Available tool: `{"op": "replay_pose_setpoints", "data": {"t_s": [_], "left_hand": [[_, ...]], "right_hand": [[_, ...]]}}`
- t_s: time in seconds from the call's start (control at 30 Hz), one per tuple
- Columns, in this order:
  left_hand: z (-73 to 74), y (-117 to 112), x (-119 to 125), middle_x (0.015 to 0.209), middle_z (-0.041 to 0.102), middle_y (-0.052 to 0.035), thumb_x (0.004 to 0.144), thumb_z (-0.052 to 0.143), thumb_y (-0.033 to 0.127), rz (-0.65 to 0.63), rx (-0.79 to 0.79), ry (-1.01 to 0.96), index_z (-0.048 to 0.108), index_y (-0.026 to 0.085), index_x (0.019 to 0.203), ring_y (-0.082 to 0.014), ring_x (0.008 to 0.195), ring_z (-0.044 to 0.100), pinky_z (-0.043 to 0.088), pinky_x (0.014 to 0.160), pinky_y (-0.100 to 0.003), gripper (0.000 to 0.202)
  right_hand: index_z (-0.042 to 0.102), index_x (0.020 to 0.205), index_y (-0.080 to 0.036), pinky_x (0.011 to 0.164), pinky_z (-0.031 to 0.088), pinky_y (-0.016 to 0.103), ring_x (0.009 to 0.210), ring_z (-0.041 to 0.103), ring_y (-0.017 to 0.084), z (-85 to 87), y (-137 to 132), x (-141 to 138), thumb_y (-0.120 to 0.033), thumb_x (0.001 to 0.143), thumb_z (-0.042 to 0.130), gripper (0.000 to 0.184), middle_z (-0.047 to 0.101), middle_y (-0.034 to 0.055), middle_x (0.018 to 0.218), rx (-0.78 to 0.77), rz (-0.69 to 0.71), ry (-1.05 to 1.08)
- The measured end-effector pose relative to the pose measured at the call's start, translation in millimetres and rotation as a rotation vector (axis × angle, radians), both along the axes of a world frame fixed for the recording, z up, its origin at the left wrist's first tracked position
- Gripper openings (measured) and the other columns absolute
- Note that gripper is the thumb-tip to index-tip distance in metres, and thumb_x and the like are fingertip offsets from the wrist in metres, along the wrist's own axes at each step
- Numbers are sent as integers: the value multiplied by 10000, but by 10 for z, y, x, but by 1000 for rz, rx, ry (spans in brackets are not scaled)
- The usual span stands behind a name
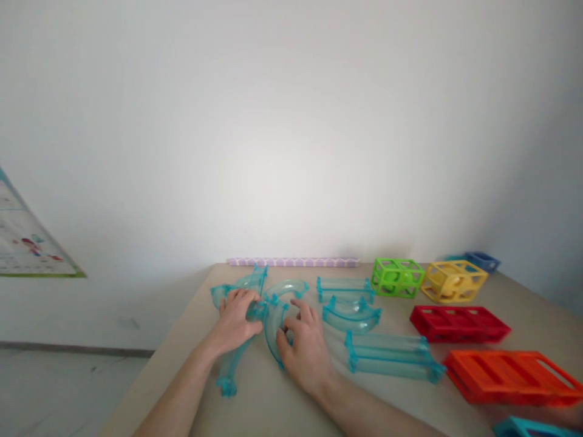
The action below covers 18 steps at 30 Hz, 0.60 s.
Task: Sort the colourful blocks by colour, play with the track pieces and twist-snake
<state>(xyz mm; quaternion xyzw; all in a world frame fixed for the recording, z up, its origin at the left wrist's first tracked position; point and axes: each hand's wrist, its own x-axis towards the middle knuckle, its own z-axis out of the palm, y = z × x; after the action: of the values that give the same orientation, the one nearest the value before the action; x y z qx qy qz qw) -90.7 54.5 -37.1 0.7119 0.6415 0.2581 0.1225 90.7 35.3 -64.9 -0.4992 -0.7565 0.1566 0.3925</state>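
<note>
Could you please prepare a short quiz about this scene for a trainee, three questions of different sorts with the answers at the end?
1. Multiple choice: which lattice block stands just to the right of the green lattice block? A) red B) yellow C) purple
2. True or false: the red slotted frame lies closer to the back wall than the orange slotted frame.
3. Fill in: the fingers of the right hand are at a ____ translucent blue channel.

Key: 1. B, the yellow lattice block. 2. True. 3. curved.
</note>
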Motion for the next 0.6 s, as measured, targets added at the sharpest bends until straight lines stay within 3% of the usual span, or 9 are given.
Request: {"op": "replay_pose_setpoints", "data": {"t_s": [0.1,0.2,0.27,0.37,0.43,0.5,0.6], "left_hand": [[-17,-6,-7,1195,617,-90,606,575,130,-13,18,-20,604,231,1137,-344,1230,447,298,1052,-523,542],[-17,-15,4,1364,535,-105,598,562,94,-98,47,-79,476,243,1368,-342,1341,347,222,1112,-542,789],[-8,-16,8,1373,531,-100,582,539,68,-161,46,-122,486,252,1376,-331,1363,326,196,1133,-540,817],[15,-11,-9,1264,600,-89,544,489,42,-205,46,-175,584,242,1276,-307,1293,417,251,1122,-519,765],[27,-5,-37,1181,639,-80,513,457,34,-224,58,-223,623,228,1213,-289,1218,487,305,1098,-498,745],[30,2,-68,1137,661,-72,488,438,32,-240,63,-274,653,224,1158,-278,1175,522,337,1082,-481,729],[17,23,-105,1160,668,-66,477,436,31,-227,69,-327,687,234,1107,-277,1192,526,328,1098,-477,707]], "right_hand": [[657,702,-188,907,468,483,1048,545,300,-11,9,-2,-107,770,568,138,573,155,1102,38,40,59],[648,717,-184,913,479,442,1048,541,274,-28,5,2,-101,781,558,139,554,149,1131,47,61,73],[649,706,-173,977,433,478,1165,486,308,-26,-7,8,-104,780,567,131,491,164,1293,65,67,52],[660,676,-159,1033,324,578,1322,318,397,16,-41,16,-92,740,603,109,289,140,1522,123,26,-24],[667,660,-167,1037,263,622,1358,244,431,54,-69,19,-79,705,623,107,222,100,1569,172,6,-76],[676,674,-180,1036,253,620,1344,273,425,74,-92,19,-83,696,629,109,296,102,1534,191,38,-110],[683,716,-185,920,401,502,1103,507,334,47,-110,3,-76,728,583,148,536,156,1233,88,110,-69]]}}
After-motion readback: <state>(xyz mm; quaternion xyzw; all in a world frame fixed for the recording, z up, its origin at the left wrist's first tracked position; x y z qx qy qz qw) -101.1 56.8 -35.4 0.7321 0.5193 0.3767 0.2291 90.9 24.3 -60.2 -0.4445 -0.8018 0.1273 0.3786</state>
